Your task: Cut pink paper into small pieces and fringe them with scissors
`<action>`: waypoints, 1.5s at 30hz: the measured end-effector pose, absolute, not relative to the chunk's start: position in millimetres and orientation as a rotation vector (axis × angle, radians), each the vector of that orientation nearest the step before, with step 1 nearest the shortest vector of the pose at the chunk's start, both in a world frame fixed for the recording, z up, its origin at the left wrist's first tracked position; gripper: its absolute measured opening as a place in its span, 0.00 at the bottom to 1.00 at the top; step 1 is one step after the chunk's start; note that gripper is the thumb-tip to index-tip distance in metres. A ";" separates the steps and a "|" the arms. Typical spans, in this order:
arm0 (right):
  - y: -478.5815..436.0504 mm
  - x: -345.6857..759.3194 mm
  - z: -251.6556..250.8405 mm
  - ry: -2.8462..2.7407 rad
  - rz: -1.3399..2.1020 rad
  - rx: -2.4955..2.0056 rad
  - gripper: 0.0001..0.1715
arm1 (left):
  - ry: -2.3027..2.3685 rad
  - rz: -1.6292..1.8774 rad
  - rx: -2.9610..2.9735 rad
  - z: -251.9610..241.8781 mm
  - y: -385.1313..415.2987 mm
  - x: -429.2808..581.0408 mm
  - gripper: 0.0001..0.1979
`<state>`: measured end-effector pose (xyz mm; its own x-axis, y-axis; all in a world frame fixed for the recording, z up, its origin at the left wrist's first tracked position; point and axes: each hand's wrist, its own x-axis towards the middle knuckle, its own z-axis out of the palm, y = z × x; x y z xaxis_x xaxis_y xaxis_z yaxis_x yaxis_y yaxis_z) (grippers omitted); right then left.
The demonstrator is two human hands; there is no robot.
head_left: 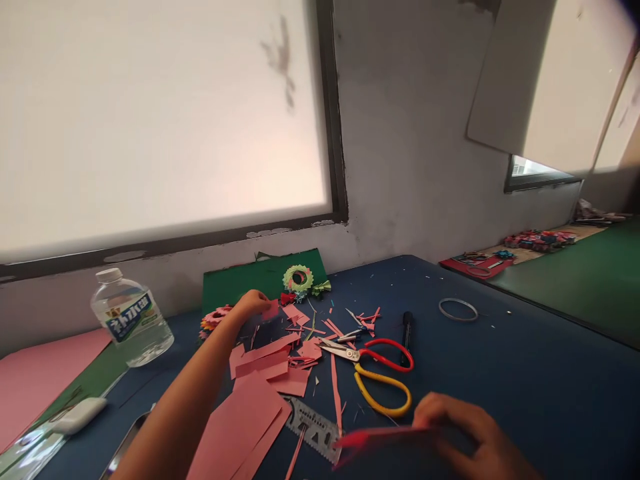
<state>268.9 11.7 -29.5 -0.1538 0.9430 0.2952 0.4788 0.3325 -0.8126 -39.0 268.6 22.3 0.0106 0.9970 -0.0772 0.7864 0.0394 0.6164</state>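
My left hand (254,303) reaches across the table, its fingers closed on a small piece of pink paper (271,310). Low on the right, my right hand (465,423) pinches a sheet of pinkish-red paper (373,437), seen nearly edge-on and blurred. Between the hands lie scissors (356,355) with one red and one yellow handle, blades apart. A clear stencil ruler (314,430) rests beside larger pink sheets (240,427). Cut pink pieces (267,360) and thin strips are scattered around the middle.
A water bottle (133,319) stands at the left, near a white computer mouse (80,415). Folded-paper rings (298,279) sit by a green board (240,277) at the wall. A black marker (407,337) and a grey ring (457,309) lie right of the scissors on the blue table (525,373).
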 end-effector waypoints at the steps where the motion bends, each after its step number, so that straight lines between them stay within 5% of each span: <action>1: 17.1 267.8 -23.4 -1.743 0.762 -1.287 0.15 | 1.802 0.606 1.794 22.7 258.5 -38.9 0.15; 8: 72.1 237.2 14.5 -1.616 0.904 -1.169 0.18 | 1.537 0.969 1.722 25.0 140.5 -42.6 0.11; 15: 71.3 202.5 -6.3 -1.689 1.046 -1.044 0.17 | 1.315 1.145 1.588 14.4 42.2 -30.0 0.12; 23: 49.8 186.1 -20.9 -1.690 1.364 -0.860 0.17 | 1.556 1.317 1.962 -14.8 28.3 -18.4 0.12; 35: 55.0 192.5 -27.7 -1.677 1.394 -0.878 0.17 | 1.174 1.104 1.390 -16.9 28.4 -21.2 0.12; 41: 56.2 195.6 -27.0 -1.826 1.225 -0.970 0.16 | 1.182 1.026 1.379 -13.6 28.0 -22.7 0.11; 45: 54.3 197.1 -20.5 -2.058 0.559 -0.952 0.12 | 1.183 1.029 1.390 -14.0 23.8 -17.4 0.10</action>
